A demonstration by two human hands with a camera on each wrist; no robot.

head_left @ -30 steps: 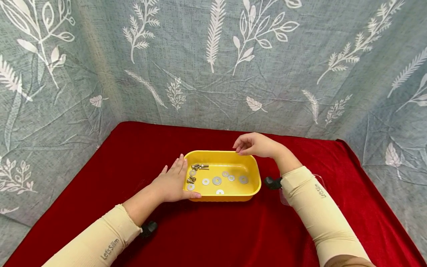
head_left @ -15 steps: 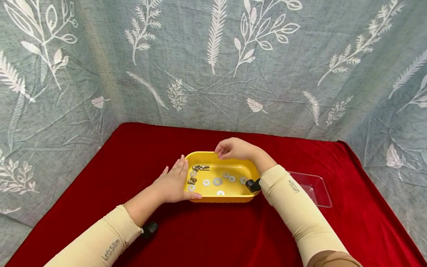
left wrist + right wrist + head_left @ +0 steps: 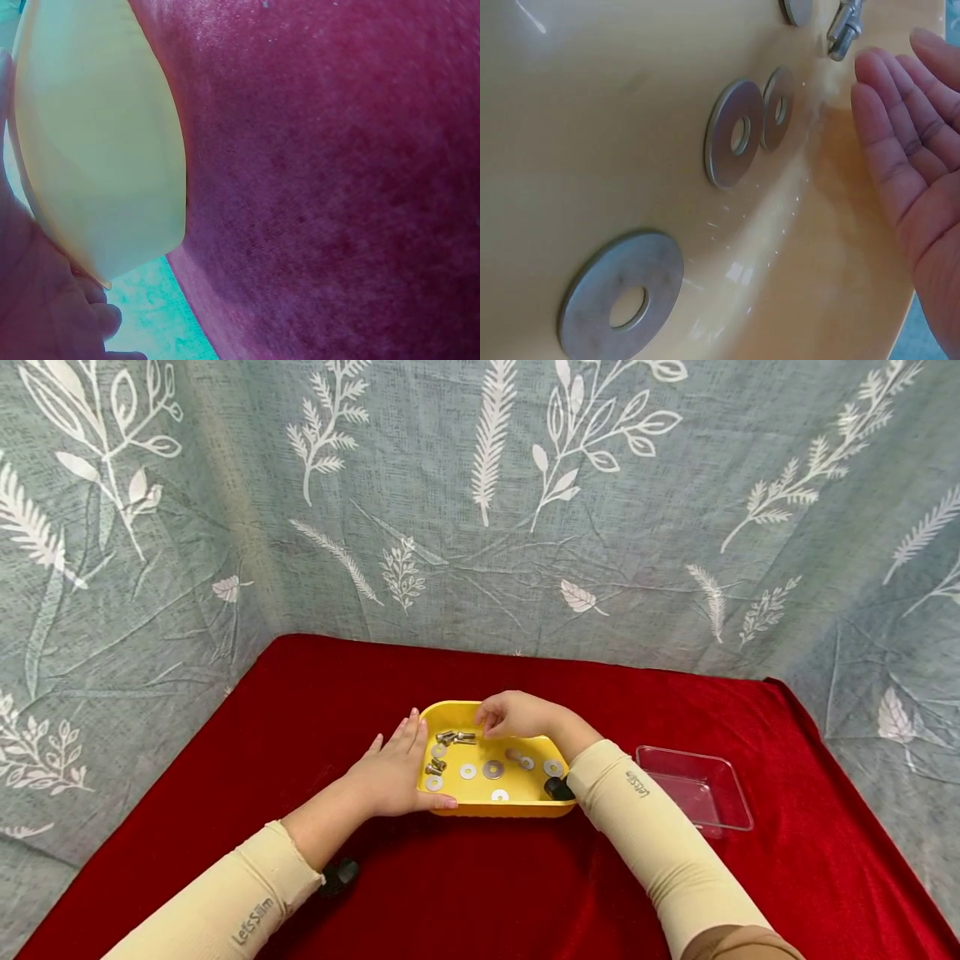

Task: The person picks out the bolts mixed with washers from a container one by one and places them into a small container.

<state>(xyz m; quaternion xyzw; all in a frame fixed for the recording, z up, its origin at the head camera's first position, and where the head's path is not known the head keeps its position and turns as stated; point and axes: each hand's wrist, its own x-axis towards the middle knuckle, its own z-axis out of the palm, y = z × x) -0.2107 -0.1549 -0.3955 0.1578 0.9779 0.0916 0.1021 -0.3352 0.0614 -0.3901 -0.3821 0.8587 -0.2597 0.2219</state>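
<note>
A yellow plastic tray (image 3: pixel 502 810) holds several flat metal washers (image 3: pixel 492 769) and several bolts (image 3: pixel 465 737). My left hand (image 3: pixel 390 772) rests on its left end, fingers extended over the rim and thumb along the front edge. In the left wrist view that palm lies against the tray's outer wall (image 3: pixel 105 150). My right hand (image 3: pixel 521 714) reaches over the back rim into the tray, fingertips close to the bolts. Nothing is between its loosely bent fingers and thumb in the right wrist view, where a bolt (image 3: pixel 845 34) lies just beyond the fingertips.
A clear plastic box (image 3: pixel 686 793) stands to the right of the tray, beyond the right forearm. Red cloth (image 3: pixel 480 885) covers the table. A patterned grey-blue curtain (image 3: pixel 450 568) hangs behind and at both sides.
My right hand has moved left and down into the tray, toward the bolts. Its forearm has swung clear of the transparent box, which now shows fully. The left hand stays on the tray.
</note>
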